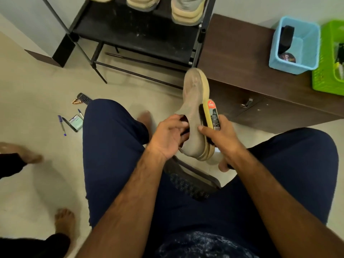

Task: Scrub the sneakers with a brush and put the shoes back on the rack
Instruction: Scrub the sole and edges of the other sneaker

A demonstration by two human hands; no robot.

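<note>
A grey-beige sneaker (193, 108) with a thick yellowish sole is held in the air between my knees, toe pointing away toward the rack. My left hand (167, 136) grips it at the heel opening, fingers reaching inside. My right hand (221, 140) holds a yellow-backed shoe brush (209, 113), its dark bristles pressed against the sneaker's side near the sole. The black shoe rack (137, 32) stands ahead, with several more light-soled shoes (186, 12) on an upper shelf.
A dark wooden low cabinet (242, 71) stands to the right, carrying a blue basket (296, 45) and a green basket (329, 58). Pens (63, 125), a remote and small items lie on the floor at left. Another person's bare feet (65, 220) are at lower left.
</note>
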